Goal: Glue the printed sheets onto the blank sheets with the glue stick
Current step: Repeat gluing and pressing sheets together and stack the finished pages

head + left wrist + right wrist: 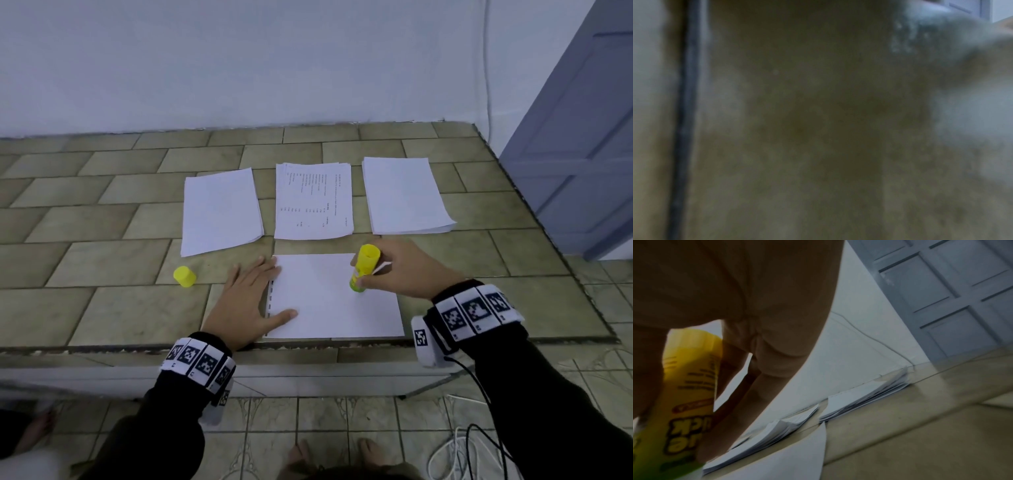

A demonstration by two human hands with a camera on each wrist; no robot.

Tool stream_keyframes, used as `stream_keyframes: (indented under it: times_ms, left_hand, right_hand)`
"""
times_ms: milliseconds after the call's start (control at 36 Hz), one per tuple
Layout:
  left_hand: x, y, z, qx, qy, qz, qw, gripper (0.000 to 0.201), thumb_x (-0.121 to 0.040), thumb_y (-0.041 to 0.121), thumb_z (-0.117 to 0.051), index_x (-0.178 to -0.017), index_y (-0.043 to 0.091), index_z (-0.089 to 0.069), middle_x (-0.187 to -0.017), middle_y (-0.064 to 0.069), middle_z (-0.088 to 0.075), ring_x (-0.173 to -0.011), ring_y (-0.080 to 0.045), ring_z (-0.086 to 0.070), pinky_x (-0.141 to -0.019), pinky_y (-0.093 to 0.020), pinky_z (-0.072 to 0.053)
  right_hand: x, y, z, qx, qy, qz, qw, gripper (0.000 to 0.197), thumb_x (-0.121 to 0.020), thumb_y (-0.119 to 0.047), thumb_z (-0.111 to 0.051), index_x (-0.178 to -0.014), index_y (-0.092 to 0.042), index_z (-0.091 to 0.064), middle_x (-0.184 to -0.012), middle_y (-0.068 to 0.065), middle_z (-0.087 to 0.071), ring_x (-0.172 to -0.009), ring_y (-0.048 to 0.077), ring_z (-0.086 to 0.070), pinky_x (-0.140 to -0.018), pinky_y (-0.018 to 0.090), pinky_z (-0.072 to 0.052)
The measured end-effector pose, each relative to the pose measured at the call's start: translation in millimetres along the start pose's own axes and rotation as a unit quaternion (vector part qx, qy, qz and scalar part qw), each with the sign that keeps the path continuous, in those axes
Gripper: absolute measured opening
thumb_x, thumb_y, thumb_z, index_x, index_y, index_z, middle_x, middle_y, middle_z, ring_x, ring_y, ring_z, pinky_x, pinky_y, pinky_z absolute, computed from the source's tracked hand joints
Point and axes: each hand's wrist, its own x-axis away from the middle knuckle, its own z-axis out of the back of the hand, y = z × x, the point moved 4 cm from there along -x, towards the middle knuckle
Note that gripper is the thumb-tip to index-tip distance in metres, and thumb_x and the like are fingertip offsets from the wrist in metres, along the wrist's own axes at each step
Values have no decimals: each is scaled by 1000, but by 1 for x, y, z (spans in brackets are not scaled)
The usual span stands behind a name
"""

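You have a desk (102,212) faced with olive-tan tiles laid in a brick pattern, its near edge worn and chipped. Behind it rises a plain pale wall (239,61), with a thin cable (486,68) running down it at the right. Off to your right stands a blue-grey panelled door (579,137), also plain in the right wrist view (941,288). Below the desk you can see a patterned tile floor (308,418), and on it, at the lower right, loops of white and black cable (462,452).
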Motion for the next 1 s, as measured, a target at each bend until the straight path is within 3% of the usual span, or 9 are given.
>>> stream_keyframes:
  times_ms: [111,306,444,611,722,833,917,1000]
  left_hand:
    - [0,-2,1,11,5,-3,1000,100,-75,88,-34,-148,19,-38,-160,9,-26,-149,-3,-11,-123,-39,4]
    - [1,-5,3,48,33,5,998,98,-75,78,-47,-146,11,-44,-158,2,-32,-149,-10,-18,-123,-36,2]
    - [1,-6,1,47,30,-2,998,111,-73,91,-34,-147,8,-42,-158,2,-30,-149,-8,-16,-124,-41,-2]
    - [1,-7,0,43,17,1,999,114,-71,93,-30,-149,10,-39,-159,3,-27,-149,-6,-13,-124,-41,0]
    - [1,-6,0,43,15,1,999,116,-71,94,-29,-149,9,-38,-160,3,-26,-149,-6,-14,-124,-40,0]
    - [1,-7,0,45,19,2,999,113,-71,91,-36,-149,9,-39,-160,2,-27,-149,-6,-14,-124,-39,1]
    - [1,-5,1,45,22,4,999,106,-72,83,-44,-148,9,-40,-160,2,-28,-149,-8,-15,-124,-39,0]
    - [1,-6,0,45,25,0,999,111,-72,90,-36,-148,10,-40,-159,3,-27,-149,-8,-15,-124,-40,-1]
  right_hand:
    - [16,1,-1,-3,-10,7,1000,22,-73,-9,-82,-81,-25,-69,-93,0,-73,-84,15,-70,-83,36,-57]
    - [27,-1,-4,38,-59,-2,998,20,-72,-10,-81,-87,-17,-71,-86,-7,-72,-81,11,-68,-82,35,-57]
    - [30,0,-5,69,-86,-3,994,22,-73,-11,-80,-91,-20,-72,-89,-6,-72,-82,8,-67,-80,30,-57]
    - [17,-1,4,75,-63,8,995,21,-74,-9,-79,-90,-19,-72,-90,-4,-72,-83,11,-68,-81,34,-57]
    - [0,1,16,96,-30,1,995,25,-73,-11,-80,-75,-32,-67,-93,-2,-73,-87,14,-68,-84,39,-55]
    - [-21,7,28,120,14,-4,993,15,-70,-15,-78,-72,-20,-64,-85,0,-72,-84,20,-67,-81,45,-54]
    - [-30,9,33,113,38,-5,993,13,-71,-10,-75,-73,-11,-63,-82,1,-71,-80,19,-68,-82,43,-54]
    - [-33,7,33,101,53,-2,994,12,-72,-6,-74,-75,-8,-62,-83,2,-71,-78,19,-69,-82,42,-55]
